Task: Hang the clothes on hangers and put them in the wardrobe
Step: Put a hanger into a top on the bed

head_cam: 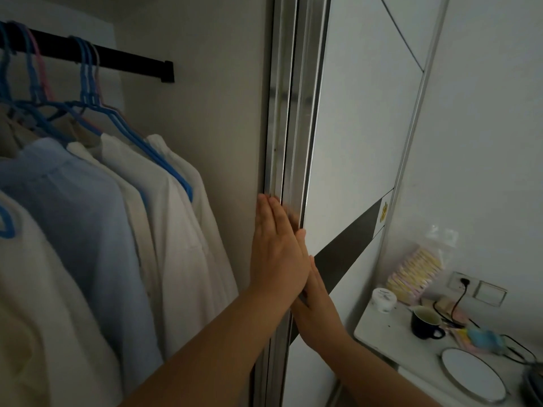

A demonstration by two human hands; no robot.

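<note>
Wardrobe interior, left of view — a black horizontal hanging rail (117, 58) is carrying a row of blue plastic hangers (88, 83), one pink among them; the hooks are sitting bunched toward the rail's left part, likely so that the garments are packing close and leaving the right end free

Garments on the rail — a pale blue shirt (67, 207), two white shirts (182, 230) to its right and a cream garment (44, 304) nearest the camera; all are hanging inside the wardrobe, shoulders draped over their hangers, so the hanging part of the task is looking done

Sliding wardrobe door, white panel with brushed metal edge frame and a dark grey diagonal band (352, 142) — standing pushed to the right, opening exposed

Left hand (276, 254) — fingers straight, flat against the inner side of the metal edge, gripping nothing; right hand (317, 312) — lying flat on the door's outer face just below, fingers extended, also gripping nothing. The two palms are sandwiching the door edge, a hold suited to sliding the panel — judged to be closing it over the clothes

White table (390, 333), lower right — bearing a dark blue mug (426, 323), a white jar (382, 299), a round white plate (470, 376)
</note>
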